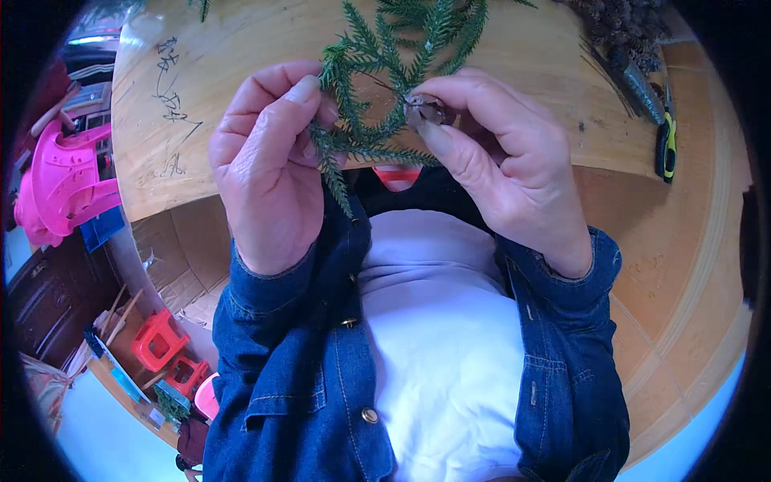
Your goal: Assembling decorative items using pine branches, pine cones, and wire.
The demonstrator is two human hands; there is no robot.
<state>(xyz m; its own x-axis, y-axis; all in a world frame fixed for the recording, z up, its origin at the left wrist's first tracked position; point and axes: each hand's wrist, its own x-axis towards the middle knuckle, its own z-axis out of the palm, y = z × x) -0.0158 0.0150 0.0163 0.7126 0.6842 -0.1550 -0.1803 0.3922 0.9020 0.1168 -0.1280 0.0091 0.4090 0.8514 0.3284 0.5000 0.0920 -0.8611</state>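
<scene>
Both my hands are raised over the near edge of the wooden table. My left hand (277, 157) pinches the tip of a green needle-leaved sprig (353, 104) between thumb and fingers. This sprig bends down in several fronds between the hands. In my right hand (506, 153), a small round grey-brown object (424, 111), which looks like a little roll of tape, is gripped between thumb and forefinger. It sits right against the sprig's stems, where a thin dark stem or wire shows. More green branches (438, 32) lie just beyond on the table.
The wooden table (241, 40) has dark writing at its left. At its right are a brown, dried-looking bunch (626, 28), a greenish cylinder (640, 87) and a yellow-and-black handled tool (666, 145). A pink plastic chair (68, 181), cardboard (185, 253) and red stools (159, 341) stand left.
</scene>
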